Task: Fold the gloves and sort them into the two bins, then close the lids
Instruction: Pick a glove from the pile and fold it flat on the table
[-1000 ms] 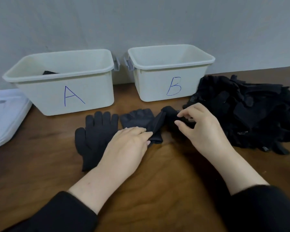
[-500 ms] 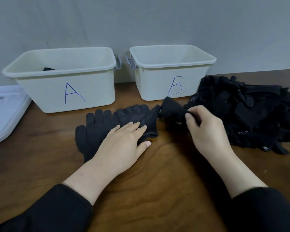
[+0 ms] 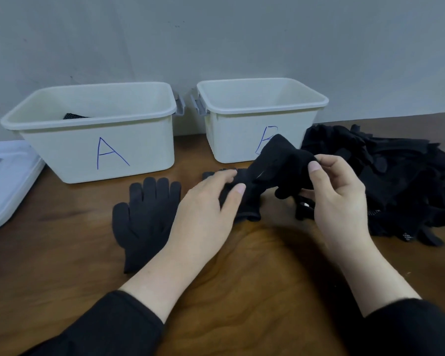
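Brown wood table (image 3: 242, 291), grey wall behind. Black glove heap (image 3: 396, 181) far right. Bin A (image 3: 100, 147) far left, something dark inside; bin B (image 3: 244, 134) to its right, both open. White lids (image 3: 5, 183) at left edge. Flat glove (image 3: 147, 217) lies near A. My right hand (image 3: 337, 201) pinches the glove I'm folding (image 3: 275, 176), lifted before B; my left hand (image 3: 206, 214) pins its cuff down, thumb curled on it. Risk: the limp knit could slip and unfold.

The raised black glove (image 3: 280, 165) is covering part of the letter on bin B (image 3: 242, 140). The rim of bin A (image 3: 88, 119) is hiding most of a dark item (image 3: 73, 116) inside, and the picture's left edge is cutting off the white lids (image 3: 8, 181).
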`<state>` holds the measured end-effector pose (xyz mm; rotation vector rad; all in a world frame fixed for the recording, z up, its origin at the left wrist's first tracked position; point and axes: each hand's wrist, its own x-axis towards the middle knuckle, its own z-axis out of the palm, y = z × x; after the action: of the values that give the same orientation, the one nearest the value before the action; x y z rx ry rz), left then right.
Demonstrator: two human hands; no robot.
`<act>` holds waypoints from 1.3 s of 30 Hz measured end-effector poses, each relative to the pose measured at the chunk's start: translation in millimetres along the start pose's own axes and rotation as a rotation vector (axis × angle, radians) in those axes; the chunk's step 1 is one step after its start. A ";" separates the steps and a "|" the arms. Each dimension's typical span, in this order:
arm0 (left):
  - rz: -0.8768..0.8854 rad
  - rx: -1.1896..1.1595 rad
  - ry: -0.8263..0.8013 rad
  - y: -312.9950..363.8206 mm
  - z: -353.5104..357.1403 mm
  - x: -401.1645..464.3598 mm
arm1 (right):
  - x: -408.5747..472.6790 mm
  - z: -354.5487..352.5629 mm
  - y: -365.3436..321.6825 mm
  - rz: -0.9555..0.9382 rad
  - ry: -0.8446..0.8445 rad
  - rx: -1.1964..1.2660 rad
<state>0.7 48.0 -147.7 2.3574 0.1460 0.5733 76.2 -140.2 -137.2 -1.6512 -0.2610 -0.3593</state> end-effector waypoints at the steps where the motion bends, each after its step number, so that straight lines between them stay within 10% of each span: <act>1: -0.037 -0.097 0.008 1.7 1.1 1.2 | -1.1 0.5 -1.0 -0.005 -0.031 -0.002; 7: 0.123 0.009 -0.063 23.9 22.7 4.5 | -5.7 4.7 -5.1 -0.015 -0.198 -0.078; 18: -0.117 -0.462 -0.004 15.2 15.9 13.1 | -3.5 -0.4 -4.3 0.092 -0.474 -0.028; 29: -0.213 -0.589 -0.013 8.6 -7.2 21.2 | 3.7 -6.6 -34.6 0.023 -0.215 0.009; 39: 0.000 -0.608 -0.211 33.9 -18.3 5.6 | 37.5 4.3 -112.1 -0.030 -0.617 -0.265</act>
<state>-4.1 35.1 -111.2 1.8061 -0.1126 0.3053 69.0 -124.9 -20.2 -1.9931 -0.7236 0.1126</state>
